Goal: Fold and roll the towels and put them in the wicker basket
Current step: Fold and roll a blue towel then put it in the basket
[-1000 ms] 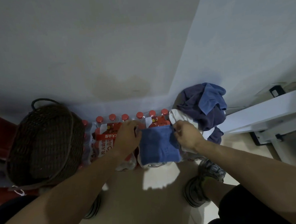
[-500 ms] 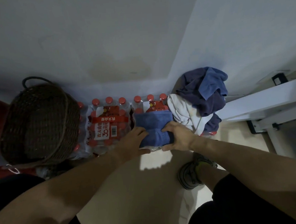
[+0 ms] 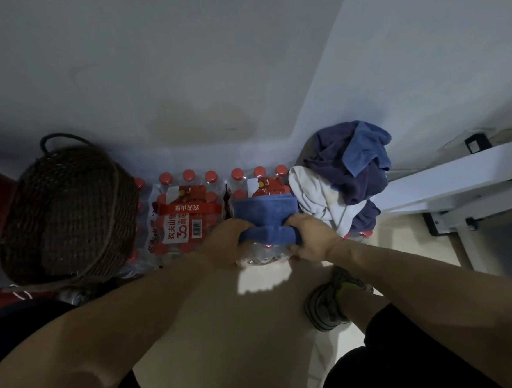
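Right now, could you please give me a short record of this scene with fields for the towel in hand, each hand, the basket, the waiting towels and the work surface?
towel in hand: blue towel, folded, near edge starting to roll
left hand: left hand has a grip on the roll's left end
right hand: right hand has a grip on the roll's right end
basket: wicker basket, far left, no towel visible inside
waiting towels: towel pile, blue, dark and white, unfolded, on the right
work surface: packs of red-capped water bottles
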Motion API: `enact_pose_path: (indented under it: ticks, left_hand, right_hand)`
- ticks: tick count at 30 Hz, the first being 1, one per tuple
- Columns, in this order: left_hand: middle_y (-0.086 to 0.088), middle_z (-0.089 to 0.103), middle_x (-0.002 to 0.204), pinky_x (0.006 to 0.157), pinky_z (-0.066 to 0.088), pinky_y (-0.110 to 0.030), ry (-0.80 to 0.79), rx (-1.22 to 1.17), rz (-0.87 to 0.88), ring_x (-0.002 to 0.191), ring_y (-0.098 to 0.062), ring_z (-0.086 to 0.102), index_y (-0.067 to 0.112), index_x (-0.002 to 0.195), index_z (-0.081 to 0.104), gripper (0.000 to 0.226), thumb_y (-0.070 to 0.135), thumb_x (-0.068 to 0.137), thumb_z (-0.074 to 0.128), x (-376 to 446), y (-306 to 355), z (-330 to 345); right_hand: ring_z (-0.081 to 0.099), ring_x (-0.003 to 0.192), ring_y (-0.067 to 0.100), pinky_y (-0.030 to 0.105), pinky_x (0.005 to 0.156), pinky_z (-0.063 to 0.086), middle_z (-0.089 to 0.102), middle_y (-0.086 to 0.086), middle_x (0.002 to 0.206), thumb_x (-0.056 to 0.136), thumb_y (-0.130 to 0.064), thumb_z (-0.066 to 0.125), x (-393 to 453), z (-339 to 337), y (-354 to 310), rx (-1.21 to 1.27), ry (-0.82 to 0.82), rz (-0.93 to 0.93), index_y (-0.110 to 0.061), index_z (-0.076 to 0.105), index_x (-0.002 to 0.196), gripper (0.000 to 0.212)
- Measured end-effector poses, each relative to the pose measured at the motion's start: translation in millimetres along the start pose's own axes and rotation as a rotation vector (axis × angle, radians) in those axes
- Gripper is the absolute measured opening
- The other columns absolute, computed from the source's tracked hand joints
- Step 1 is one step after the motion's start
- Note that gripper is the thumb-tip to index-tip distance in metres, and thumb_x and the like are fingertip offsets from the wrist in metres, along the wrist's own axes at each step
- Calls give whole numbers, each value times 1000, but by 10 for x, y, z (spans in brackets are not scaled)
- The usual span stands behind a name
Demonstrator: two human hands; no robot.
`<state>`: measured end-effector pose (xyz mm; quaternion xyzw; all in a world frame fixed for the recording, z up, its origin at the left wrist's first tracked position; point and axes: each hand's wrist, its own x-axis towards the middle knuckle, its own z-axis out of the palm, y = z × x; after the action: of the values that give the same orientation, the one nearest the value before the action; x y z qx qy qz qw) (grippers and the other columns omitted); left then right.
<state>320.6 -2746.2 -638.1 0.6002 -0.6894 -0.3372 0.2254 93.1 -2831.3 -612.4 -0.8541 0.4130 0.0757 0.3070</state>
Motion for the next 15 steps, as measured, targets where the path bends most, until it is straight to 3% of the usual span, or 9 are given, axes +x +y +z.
enact_pose_path:
  ticks: [3, 6, 9, 12, 15]
  left_hand:
    - [-5, 67, 88, 73, 50, -30, -24, -34, -117, 76, -14, 60, 8, 94, 63, 17, 24, 94, 61, 61, -5, -111]
    - [0, 64, 89, 71, 51, -23, -34, -98, -237, 79, -11, 61, 15, 98, 58, 18, 33, 96, 56, 91, -23, -106]
    - [5, 61, 92, 71, 45, -15, -17, -129, -325, 82, -6, 59, 19, 104, 55, 18, 36, 99, 51, 118, -61, -67]
    - [9, 58, 92, 72, 38, -5, 43, -111, -374, 80, 3, 53, 18, 103, 52, 18, 35, 100, 47, 156, -97, -6]
    - [18, 59, 103, 82, 41, -8, -1, -235, -349, 91, 8, 55, 19, 117, 51, 31, 40, 95, 55, 160, -108, 17]
  right_hand:
    - [61, 83, 20, 26, 68, 47, 62, -4, 91, 75, -25, 72, 8, -65, 14, 125, -9, 95, -21, 60, 97, 25]
    - [57, 73, 9, 18, 60, 43, 59, -11, 86, 72, -25, 77, 13, -96, 28, 213, -58, 145, -24, 59, 101, 35]
    - [59, 82, 16, 21, 65, 47, 63, -2, 93, 82, -20, 73, 54, -63, 56, 274, -72, 198, -14, 62, 109, 30]
    - [62, 89, 23, 30, 75, 53, 67, 8, 100, 92, -27, 67, 84, -42, 91, 424, -34, 265, -5, 59, 113, 32]
    - [63, 102, 30, 43, 90, 53, 67, 14, 112, 96, -32, 61, 92, -15, 114, 481, -18, 303, -2, 56, 120, 39]
